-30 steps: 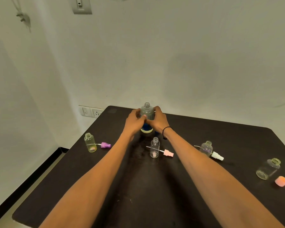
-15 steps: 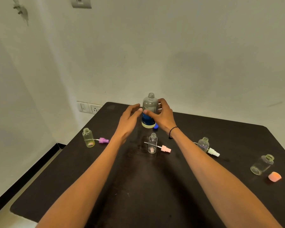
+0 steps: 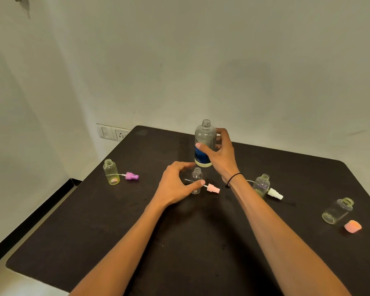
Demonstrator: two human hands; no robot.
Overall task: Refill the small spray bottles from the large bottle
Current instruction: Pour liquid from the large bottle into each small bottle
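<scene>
The large clear bottle (image 3: 205, 133) with a blue label has no cap, and my right hand (image 3: 220, 157) grips its middle, holding it upright at the far side of the black table (image 3: 201, 242). Just in front of it stands a small clear spray bottle (image 3: 197, 176), open at the top. My left hand (image 3: 173, 186) curls round this bottle, with the thumb across its front. Its pink spray head (image 3: 213, 188) lies beside it on the right.
A yellowish small bottle (image 3: 111, 173) with a purple spray head (image 3: 132, 176) stands at the left. Another small bottle (image 3: 262, 185) with a white spray head (image 3: 276, 193) is at the right. A tilted glass jar (image 3: 338, 210) and an orange cap (image 3: 352, 226) are at the far right. A wall socket (image 3: 113, 132) is behind the table.
My left hand has let go of the large bottle and dropped to the small clear bottle in front of it. My right hand has kept hold of the large bottle.
</scene>
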